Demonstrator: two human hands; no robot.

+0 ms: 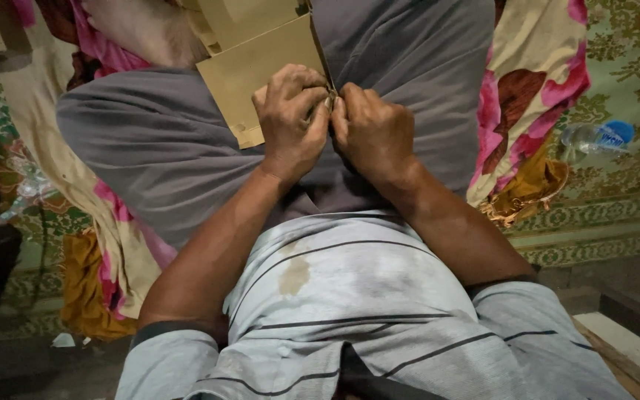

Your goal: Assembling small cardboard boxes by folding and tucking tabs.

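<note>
**Over the lap, two hands pinch one small thing**

Over the person's lap, the left hand (290,118) and the right hand (370,132) meet knuckle to knuckle, fingers curled in. Both are clamped together on a small brownish piece (329,98) at the near corner of a tan card (261,74). What the piece is cannot be told; the fingers cover most of it.

The card lies flat on grey cloth (172,148) drawn over the knees, its far edge running out of the top of the view. A second card of the same tan (250,18) sits just beyond it, partly under its far edge. The left hand rests on the card's near right corner; the right hand is just beside it, on the grey cloth.

Nearer, both forearms come in from the bottom, above a pale grey striped shirt (357,296) with a brownish stain.

To the right, a flowered cloth (535,74) in pink, cream and brown hangs off the lap. Below it lies an ochre cloth (527,189) on a green patterned mat (624,67). A clear plastic bottle (594,138) lies on its side on the mat, well apart from the hands.

To the left, more flowered and ochre cloth (87,289) spreads over the mat.
</note>
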